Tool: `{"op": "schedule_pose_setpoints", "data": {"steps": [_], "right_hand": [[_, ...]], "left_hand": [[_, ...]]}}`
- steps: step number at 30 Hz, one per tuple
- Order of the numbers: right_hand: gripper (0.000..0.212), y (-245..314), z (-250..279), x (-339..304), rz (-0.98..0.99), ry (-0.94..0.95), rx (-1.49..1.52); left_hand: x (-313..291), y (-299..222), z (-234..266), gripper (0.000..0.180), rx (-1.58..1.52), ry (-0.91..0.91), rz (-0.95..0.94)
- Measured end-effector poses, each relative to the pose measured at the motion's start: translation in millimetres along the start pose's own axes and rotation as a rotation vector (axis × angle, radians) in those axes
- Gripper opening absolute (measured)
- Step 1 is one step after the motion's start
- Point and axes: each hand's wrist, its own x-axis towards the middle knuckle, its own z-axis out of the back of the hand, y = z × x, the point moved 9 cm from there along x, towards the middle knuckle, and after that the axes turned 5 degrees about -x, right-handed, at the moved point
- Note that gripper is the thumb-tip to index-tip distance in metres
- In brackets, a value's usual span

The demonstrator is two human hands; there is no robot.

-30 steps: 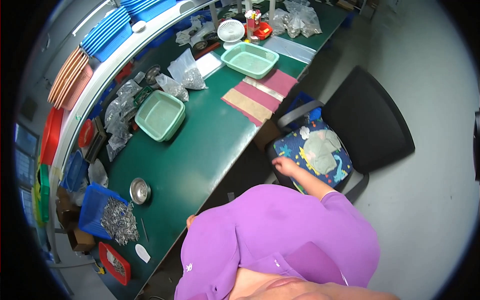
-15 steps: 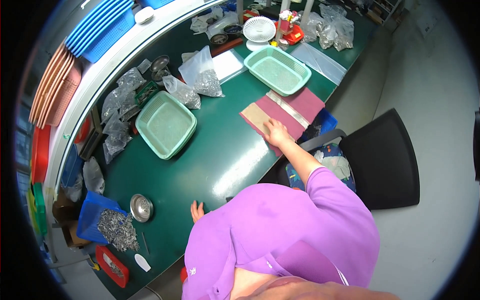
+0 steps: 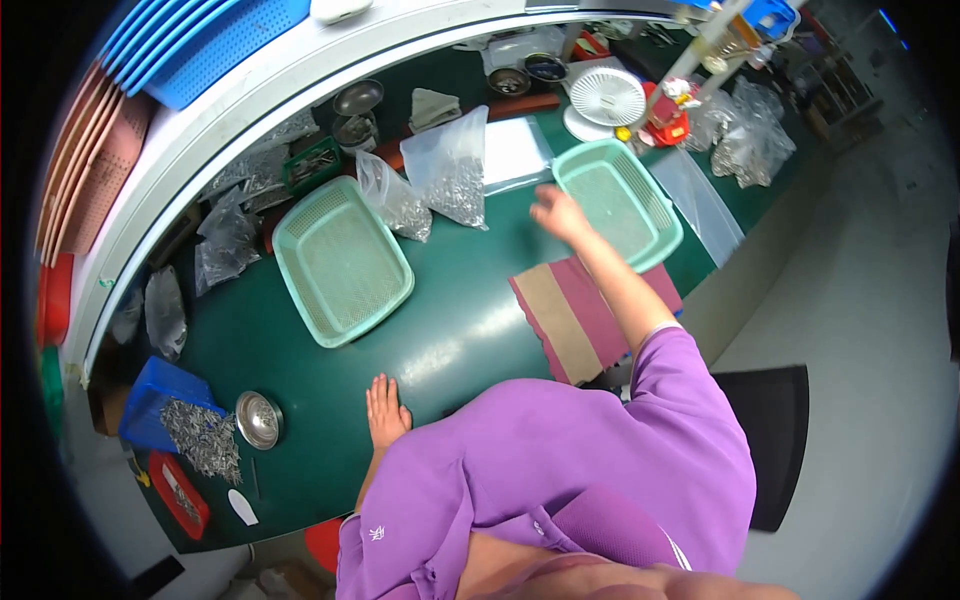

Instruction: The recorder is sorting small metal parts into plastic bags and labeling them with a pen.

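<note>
My left hand [image 3: 386, 412] lies flat on the green tabletop near its front edge, fingers stretched out, open and holding nothing. My right hand [image 3: 560, 213] reaches across to the near left side of a pale green plastic basket [image 3: 668, 238], over the tabletop. Its fingers are loosely bent and a little apart, with nothing visible in them. Under my right forearm a maroon cloth with a tan band [image 3: 562, 312] lies at the table edge, partly covered by the basket. To the left of my right hand stands a clear bag of small metal parts [image 3: 460, 180].
A second green basket [image 3: 345, 265] sits mid-table beside a smaller parts bag [image 3: 392, 200]. At left are a steel bowl [image 3: 259, 420], a heap of metal pieces [image 3: 203, 438], a blue bin [image 3: 165, 400] and a red tray [image 3: 180, 497]. A white fan [image 3: 607, 97] stands behind; a black chair [image 3: 775, 440] is right.
My right hand has left the cloth and moved forward to beside the right basket. My left hand now shows fully, flat on the table. The whole view has shifted.
</note>
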Motion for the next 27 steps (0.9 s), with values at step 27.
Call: {"op": "schedule_pose_setpoints", "data": {"steps": [27], "right_hand": [[0.010, 82, 36, 133, 0.260, -0.136, 0.462]], "left_hand": [[10, -9, 2, 0.060, 0.106, -0.113, 0.366]]}}
